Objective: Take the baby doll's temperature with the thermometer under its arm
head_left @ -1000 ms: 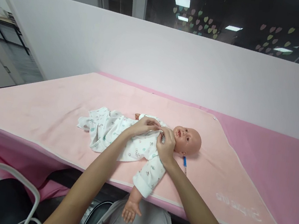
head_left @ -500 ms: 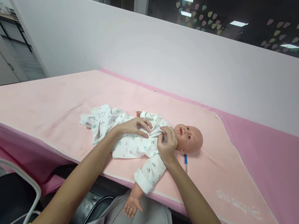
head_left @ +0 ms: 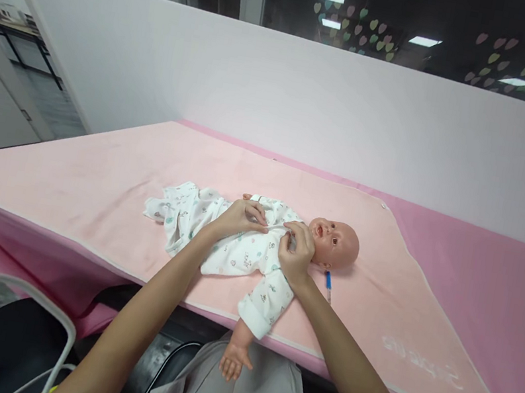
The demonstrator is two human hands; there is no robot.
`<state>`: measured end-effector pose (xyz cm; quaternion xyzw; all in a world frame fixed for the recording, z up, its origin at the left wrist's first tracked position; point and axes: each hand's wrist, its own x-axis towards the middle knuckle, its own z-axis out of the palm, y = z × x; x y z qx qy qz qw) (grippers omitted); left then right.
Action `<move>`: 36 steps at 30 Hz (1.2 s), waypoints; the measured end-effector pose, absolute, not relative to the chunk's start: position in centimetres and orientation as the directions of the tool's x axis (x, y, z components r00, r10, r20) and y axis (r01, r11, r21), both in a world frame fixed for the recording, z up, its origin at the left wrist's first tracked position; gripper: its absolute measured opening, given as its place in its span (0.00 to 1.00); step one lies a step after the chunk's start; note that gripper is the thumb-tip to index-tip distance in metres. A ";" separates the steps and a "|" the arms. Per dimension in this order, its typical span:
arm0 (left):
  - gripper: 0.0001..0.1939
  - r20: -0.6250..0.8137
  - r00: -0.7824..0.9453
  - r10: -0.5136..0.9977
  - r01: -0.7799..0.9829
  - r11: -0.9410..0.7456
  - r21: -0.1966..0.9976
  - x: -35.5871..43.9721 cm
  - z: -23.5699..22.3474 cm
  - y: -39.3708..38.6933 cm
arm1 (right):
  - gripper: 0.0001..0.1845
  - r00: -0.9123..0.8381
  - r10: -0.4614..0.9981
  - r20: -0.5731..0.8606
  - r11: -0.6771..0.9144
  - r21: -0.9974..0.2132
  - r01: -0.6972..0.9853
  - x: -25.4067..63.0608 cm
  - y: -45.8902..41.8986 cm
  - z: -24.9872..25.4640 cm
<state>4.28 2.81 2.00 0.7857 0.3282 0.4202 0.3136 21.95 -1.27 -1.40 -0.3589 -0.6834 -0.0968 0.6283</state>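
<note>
In the head view, the left hand (head_left: 242, 217), spread half a second ago, now has thumb and fingertips together on the printed garment (head_left: 231, 255), so it and the right hand (head_left: 298, 251) both pinch the chest cloth of the doll (head_left: 342, 247) lying on the tabletop (head_left: 470, 278).

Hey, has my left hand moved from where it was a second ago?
Yes. Judged against the white lettering on the mat, your left hand has shifted leftward in the picture, away from the doll's head.
</note>
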 end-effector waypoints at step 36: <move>0.13 0.319 0.377 0.870 0.305 -0.442 0.844 2.0 1.9 0.5 | 0.17 0.125 0.239 0.963 0.732 -0.263 0.629 22.0 -1.3 -1.4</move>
